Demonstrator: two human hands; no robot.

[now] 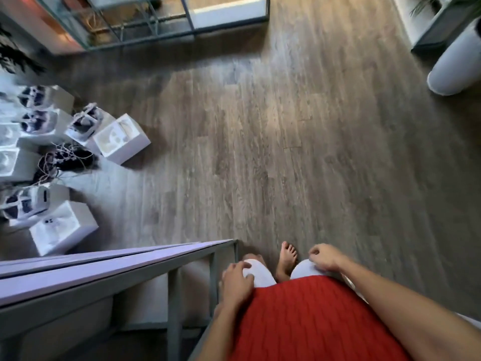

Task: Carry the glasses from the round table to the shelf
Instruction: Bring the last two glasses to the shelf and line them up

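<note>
No glasses and no round table are in view. My left hand [238, 282] hangs by my left thigh with loosely curled fingers against white shorts, holding nothing. My right hand [324, 257] hangs by my right thigh, also loosely curled and holding nothing. A metal-framed shelf unit [156, 35] with glass panels stands across the floor at the top left. A second grey metal-framed unit [104, 269] with a pale top is close at my lower left.
Several white boxes and gift bags [62, 227] crowd the floor at the left, with a dark plant [15, 58] above them. A tall white planter [458, 66] stands at the upper right. Wooden floor [286, 139] stretches ahead of my bare feet.
</note>
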